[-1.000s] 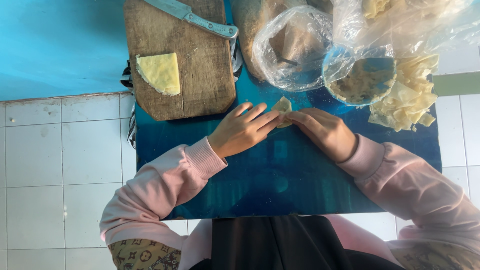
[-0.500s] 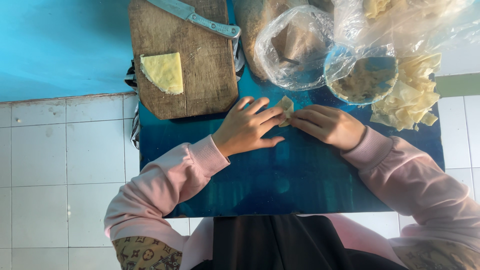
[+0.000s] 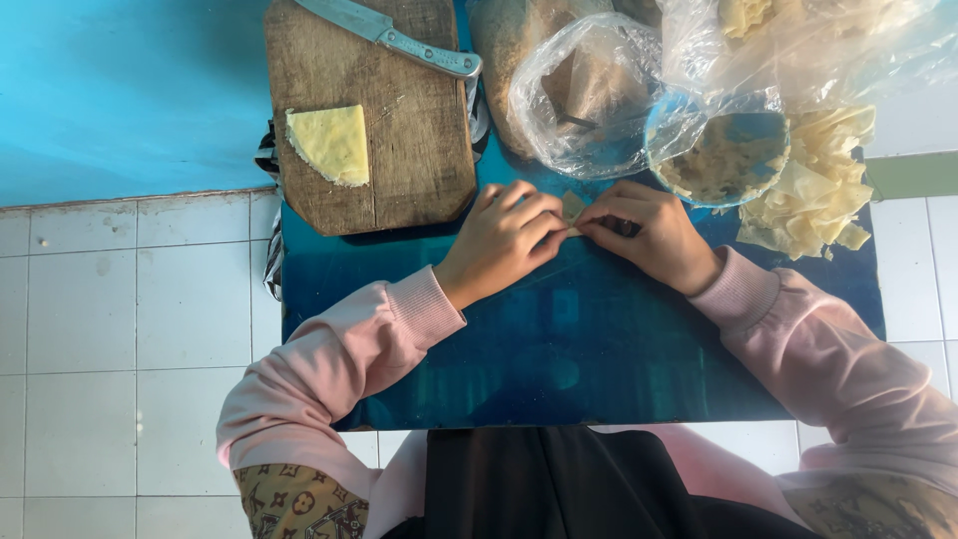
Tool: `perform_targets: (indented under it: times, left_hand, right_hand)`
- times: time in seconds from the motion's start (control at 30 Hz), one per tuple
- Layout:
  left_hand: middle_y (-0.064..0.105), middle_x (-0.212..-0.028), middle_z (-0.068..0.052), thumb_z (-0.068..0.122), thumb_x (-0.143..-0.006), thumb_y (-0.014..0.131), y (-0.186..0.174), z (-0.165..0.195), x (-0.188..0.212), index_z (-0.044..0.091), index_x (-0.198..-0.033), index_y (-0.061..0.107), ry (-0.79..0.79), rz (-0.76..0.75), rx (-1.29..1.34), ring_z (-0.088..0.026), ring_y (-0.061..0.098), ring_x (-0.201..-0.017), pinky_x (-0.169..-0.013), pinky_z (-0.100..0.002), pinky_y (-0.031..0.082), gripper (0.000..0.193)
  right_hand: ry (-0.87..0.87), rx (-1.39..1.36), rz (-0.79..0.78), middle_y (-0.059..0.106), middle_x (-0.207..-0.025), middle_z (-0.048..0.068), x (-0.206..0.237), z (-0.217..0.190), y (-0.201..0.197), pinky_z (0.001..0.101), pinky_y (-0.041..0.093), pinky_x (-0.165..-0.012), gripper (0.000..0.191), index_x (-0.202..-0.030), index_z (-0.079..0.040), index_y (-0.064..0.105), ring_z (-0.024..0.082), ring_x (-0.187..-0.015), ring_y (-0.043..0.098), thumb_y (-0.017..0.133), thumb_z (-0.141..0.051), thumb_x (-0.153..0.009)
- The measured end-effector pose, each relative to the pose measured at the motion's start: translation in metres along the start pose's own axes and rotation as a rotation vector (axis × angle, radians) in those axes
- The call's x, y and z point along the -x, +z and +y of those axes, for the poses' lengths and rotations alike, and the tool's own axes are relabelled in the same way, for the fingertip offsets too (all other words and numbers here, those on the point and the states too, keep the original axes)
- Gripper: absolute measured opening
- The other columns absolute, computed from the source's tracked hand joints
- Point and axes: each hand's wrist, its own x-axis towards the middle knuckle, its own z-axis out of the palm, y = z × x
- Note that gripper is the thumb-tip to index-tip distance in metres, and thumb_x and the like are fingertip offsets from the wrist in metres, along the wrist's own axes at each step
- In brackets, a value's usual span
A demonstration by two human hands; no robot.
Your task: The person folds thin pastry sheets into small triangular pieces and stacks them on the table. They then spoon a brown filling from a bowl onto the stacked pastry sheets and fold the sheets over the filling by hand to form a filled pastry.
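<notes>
- Head view: my left hand (image 3: 504, 235) and right hand (image 3: 649, 232) meet over the blue table (image 3: 579, 349), fingertips pinched narrow on one small pale dough piece (image 3: 572, 207).
- The dough piece sits between the two sets of fingertips, touching both; only its upper edge shows, the rest is hidden by my fingers.
- Whether the piece rests on the table or is lifted off it, I cannot tell.
- Just beyond my right hand: a bowl of filling (image 3: 723, 157), partly covered by a clear plastic bag (image 3: 589, 95).
- To the right of my right hand, near it: a heap of pale dough sheets (image 3: 813, 190) on the table.
- Beyond and to the left of my left hand: a wooden cutting board (image 3: 399, 150), its near edge close to my knuckles.
- On the board's left part, well apart from my grip: a yellow wedge of dough (image 3: 332, 145).
- At the board's far edge: a knife (image 3: 384, 33), lying flat, handle toward the right.
- Pink sleeves (image 3: 339, 369) cover both forearms to the wrist.
</notes>
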Motion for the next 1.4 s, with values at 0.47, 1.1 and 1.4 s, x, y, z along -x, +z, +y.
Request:
perform_targets:
  times: [0.47, 1.1, 1.4]
  left_hand:
    - [0.064, -0.107, 0.000, 0.020, -0.091, 0.080, -0.005, 0.004, 0.004, 0.011, -0.104, 0.069, -0.014, 0.060, -0.075, -0.021, 0.061, -0.103, -0.089, -0.037, 0.047, 0.019]
    - [0.063, -0.092, -0.006, 0.022, -0.095, 0.074, -0.004, 0.003, 0.000, 0.007, -0.097, 0.074, -0.345, -0.057, 0.196, -0.026, 0.061, -0.091, -0.083, -0.040, 0.048, 0.016]
    - [0.068, -0.089, -0.013, 0.027, -0.091, 0.076, 0.004, -0.003, -0.001, 0.002, -0.090, 0.076, -0.506, -0.063, 0.305, -0.032, 0.067, -0.084, -0.075, -0.043, 0.052, 0.025]
  right_hand:
    - [-0.258, 0.290, 0.046, 0.069, -0.108, 0.011, 0.007, -0.005, 0.000, 0.0381, 0.057, -0.082, 0.028, -0.109, -0.004, 0.074, 0.029, -0.095, 0.067, 0.075, 0.003, -0.082]
    - [0.101, 0.078, 0.131, 0.074, -0.098, 0.009, 0.007, 0.002, 0.009, 0.0324, 0.056, -0.071, 0.015, -0.098, -0.006, 0.080, 0.022, -0.079, 0.070, 0.083, -0.017, -0.087]
    - [0.290, 0.114, 0.146, 0.070, -0.086, 0.010, 0.004, -0.004, 0.017, 0.0339, 0.053, -0.065, 0.021, -0.090, -0.004, 0.074, 0.020, -0.069, 0.065, 0.087, -0.020, -0.088]
